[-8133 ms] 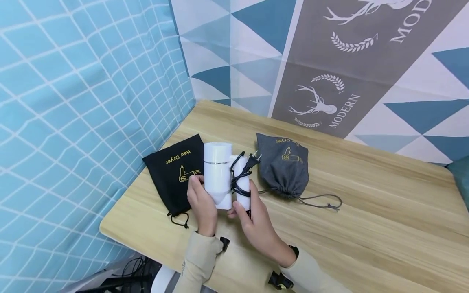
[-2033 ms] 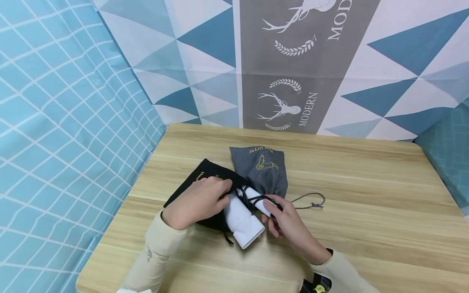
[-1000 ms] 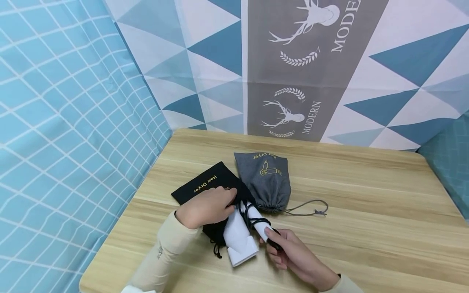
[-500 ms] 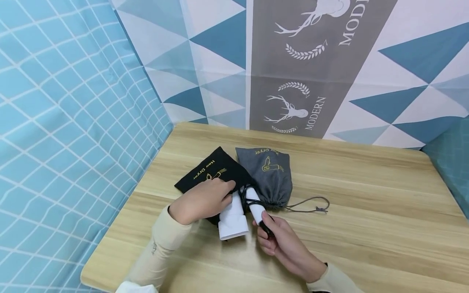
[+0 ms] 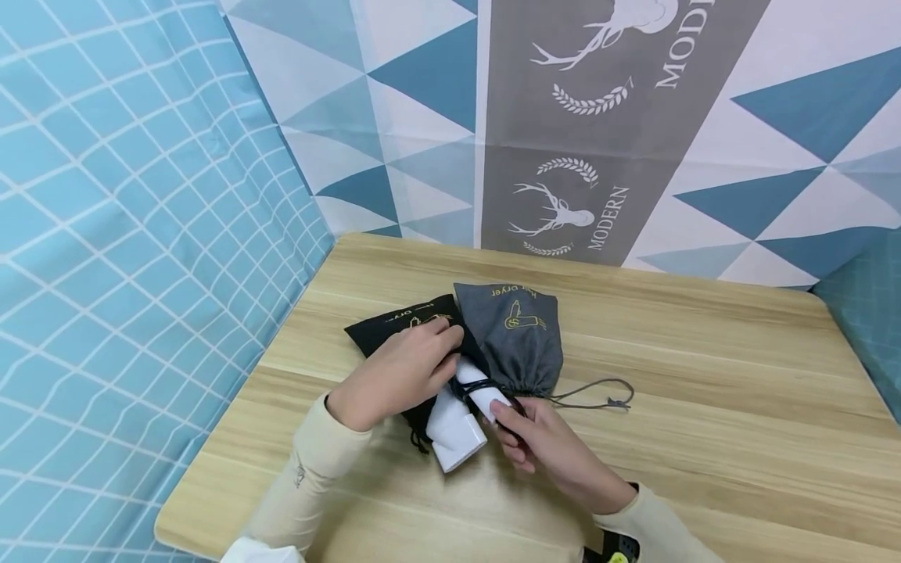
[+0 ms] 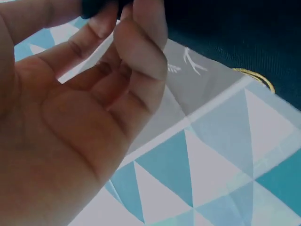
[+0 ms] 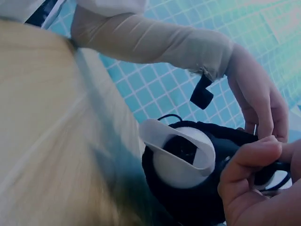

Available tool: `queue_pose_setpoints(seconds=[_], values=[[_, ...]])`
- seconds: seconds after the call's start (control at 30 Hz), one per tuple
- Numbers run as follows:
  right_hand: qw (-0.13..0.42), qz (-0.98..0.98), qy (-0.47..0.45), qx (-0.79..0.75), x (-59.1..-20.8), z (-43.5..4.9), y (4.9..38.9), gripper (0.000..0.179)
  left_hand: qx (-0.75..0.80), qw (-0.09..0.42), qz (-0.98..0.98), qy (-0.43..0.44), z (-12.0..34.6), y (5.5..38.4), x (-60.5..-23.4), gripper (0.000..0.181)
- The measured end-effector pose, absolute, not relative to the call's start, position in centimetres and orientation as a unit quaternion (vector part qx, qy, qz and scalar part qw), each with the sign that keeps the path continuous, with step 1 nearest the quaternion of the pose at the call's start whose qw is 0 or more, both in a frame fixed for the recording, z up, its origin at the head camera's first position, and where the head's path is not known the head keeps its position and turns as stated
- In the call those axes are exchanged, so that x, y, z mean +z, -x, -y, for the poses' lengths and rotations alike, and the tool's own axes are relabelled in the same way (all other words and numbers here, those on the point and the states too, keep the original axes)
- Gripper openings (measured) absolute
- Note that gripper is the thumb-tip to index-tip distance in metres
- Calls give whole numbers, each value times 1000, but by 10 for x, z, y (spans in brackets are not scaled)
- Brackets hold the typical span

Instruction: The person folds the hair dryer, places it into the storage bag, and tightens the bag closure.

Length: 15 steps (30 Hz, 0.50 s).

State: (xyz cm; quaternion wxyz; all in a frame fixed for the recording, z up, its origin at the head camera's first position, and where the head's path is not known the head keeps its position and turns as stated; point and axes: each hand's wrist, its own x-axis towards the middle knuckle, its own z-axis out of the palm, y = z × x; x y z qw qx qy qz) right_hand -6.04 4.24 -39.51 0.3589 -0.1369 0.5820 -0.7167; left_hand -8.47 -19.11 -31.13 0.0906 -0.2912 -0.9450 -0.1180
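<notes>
A white hair dryer [image 5: 456,434] lies partly inside a black drawstring pouch [image 5: 373,332], its flat nozzle end sticking out toward me. My left hand [image 5: 404,367] pinches the edge of the pouch's mouth above the dryer body. The dryer's handle, wound with a black power cord [image 5: 482,384], is outside the cloth, and my right hand [image 5: 545,442] grips its end. In the right wrist view the white nozzle [image 7: 175,172] pokes out with black cloth around it. The left wrist view has my left hand's [image 6: 80,117] fingers curled at dark cloth [image 6: 230,33]; their tips are cut off.
A grey drawstring pouch [image 5: 521,344] marked "Hair Dryer" lies right behind the black one, its cord looped to the right. The wooden table [image 5: 704,407] meets a patterned wall at the back and a blue gridded curtain [image 5: 141,234] on the left.
Earlier both hands held the dryer apart from the flat black pouch; now its rear is in the pouch. Over the last half second, the right hand moved the handle up-left and the nozzle turned rightward.
</notes>
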Motion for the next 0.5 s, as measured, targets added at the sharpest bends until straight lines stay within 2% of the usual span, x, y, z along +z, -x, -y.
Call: queue_pose_setpoints(seconds=[0.13, 0.3, 0.4, 0.5], values=[[386, -540, 85, -743, -394, -46, 65, 45, -124, 46, 945, 300, 187, 83, -310, 7], [385, -506, 40, -771, -393, -46, 65, 50, -124, 12, 948, 295, 184, 81, -309, 13], [383, -496, 27, -779, -392, -43, 64, 49, -128, 24, 946, 298, 183, 80, -310, 11], [380, -500, 32, -777, -389, -40, 65, 48, -131, 60, 942, 304, 183, 81, -310, 6]])
